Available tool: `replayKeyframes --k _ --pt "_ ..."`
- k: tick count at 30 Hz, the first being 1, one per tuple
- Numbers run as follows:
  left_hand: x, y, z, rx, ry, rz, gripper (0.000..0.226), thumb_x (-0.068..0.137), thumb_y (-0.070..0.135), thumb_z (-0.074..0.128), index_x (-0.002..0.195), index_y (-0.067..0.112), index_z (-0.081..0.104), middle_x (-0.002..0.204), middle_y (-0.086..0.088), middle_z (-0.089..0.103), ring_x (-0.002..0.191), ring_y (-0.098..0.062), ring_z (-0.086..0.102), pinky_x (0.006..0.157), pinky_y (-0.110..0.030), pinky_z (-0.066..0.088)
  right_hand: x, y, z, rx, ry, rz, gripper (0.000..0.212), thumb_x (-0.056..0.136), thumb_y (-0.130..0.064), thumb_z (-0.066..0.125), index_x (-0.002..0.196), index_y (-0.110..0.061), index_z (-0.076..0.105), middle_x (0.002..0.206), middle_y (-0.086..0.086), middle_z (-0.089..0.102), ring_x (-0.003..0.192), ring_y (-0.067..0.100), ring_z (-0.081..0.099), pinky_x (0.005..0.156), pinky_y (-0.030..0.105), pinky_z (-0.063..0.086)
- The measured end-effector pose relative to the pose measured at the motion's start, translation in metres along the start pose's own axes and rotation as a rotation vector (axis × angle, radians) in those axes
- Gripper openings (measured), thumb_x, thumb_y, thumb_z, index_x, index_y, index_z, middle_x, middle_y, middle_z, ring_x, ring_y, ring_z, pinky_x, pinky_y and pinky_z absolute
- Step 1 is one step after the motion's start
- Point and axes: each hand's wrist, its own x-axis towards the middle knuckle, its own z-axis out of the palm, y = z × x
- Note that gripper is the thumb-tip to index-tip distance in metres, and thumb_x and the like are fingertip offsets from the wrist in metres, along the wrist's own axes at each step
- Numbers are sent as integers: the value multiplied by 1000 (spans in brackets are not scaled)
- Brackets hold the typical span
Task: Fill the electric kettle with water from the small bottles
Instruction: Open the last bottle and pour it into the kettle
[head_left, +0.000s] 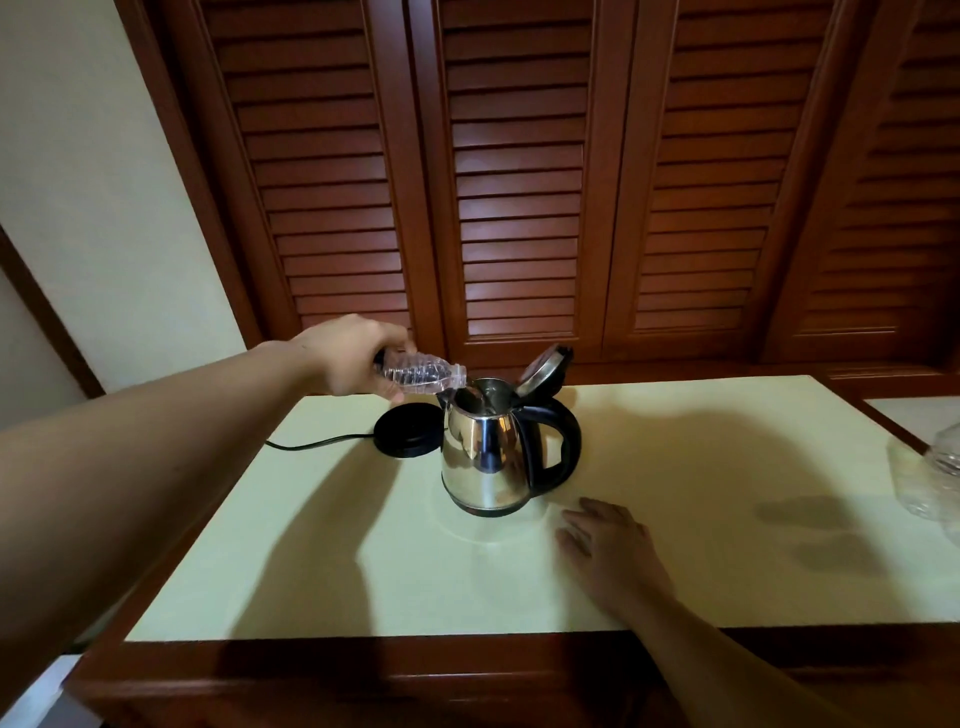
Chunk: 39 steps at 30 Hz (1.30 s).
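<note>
— What are the hands doing?

— The left hand (353, 358) is curled round the base of a small clear bottle (423, 375), holding it tipped on its side with the neck over the open mouth of the kettle (488, 457). The right hand (608, 545) lies flat on the table (701, 519), fingers straight and a little spread, holding nothing, just beside the kettle's base on the near right.

— Is water running?

— Hard to tell. The bottle is transparent and ribbed, and any stream at its neck is too faint to make out. The left fingers are mostly hidden behind the bottle.

— Where does the kettle stand?

— On the pale tabletop near the middle, steel body, black handle to the right, its lid (545, 369) hinged up and back. It stands off its power base (408, 431), the black disc just behind it to the left, with a cord (317, 442) trailing left.

— How many bottles?

— One in the hand, plus a second clear plastic container (935, 478) at the right edge, cut off by the frame, so I cannot say what kind. One kettle, one base, two hands.

— Behind all that?

— Louvred wooden doors (519, 208) along the back.
</note>
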Motion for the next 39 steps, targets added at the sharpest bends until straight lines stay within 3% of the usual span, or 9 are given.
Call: replayKeyframes --k 7,13,19,22,26,33,39 --pt "-1 5 -4 7 22 14 59 77 45 89 129 27 67 114 2 73 98 -19 66 84 -30 51 1 1 1 18 1 8 45 98 -53 49 139 -35 60 156 -12 44 145 7 31 117 34 25" --pt "0 11 -5 11 16 42 55 76 45 89 125 31 69 109 1 65 103 -22 62 91 -36 52 0 0 0 7 3 2 45 98 -52 50 138 -35 61 155 -12 46 145 8 31 116 34 26" --pt "2 14 -6 -25 57 49 63 77 40 90 130 23 61 108 11 55 97 -12 51 82 -26 38 -1 0 -1 12 3 -5 46 99 -52 49 139 -34 60 156 -11 44 145 9 31 117 34 26" --pt "1 14 -5 -42 55 42 55 76 38 92 119 25 61 108 7 66 94 -17 60 78 -29 44 -1 -1 -1 20 9 -1 46 99 -52 50 140 -33 60 156 -11 45 145 9 31 117 34 25" --pt "2 13 -5 -34 54 60 47 75 41 92 110 28 65 107 6 69 98 -19 63 84 -33 51 0 -1 -1 -1 3 -4 46 99 -52 49 140 -34 60 157 -11 44 146 9 30 117 34 25" --pt "5 15 -7 -7 68 91 39 75 44 90 105 29 69 97 13 57 94 -14 57 87 -34 49 -1 -3 -1 -16 5 1 45 99 -52 48 139 -34 60 156 -10 45 144 11 33 116 36 27" --pt "5 18 -8 4 75 90 39 77 45 88 110 34 70 99 6 57 95 -17 56 85 -34 48 -2 -4 -2 -11 0 1 43 100 -50 47 138 -34 61 156 -9 46 144 12 33 116 36 28"
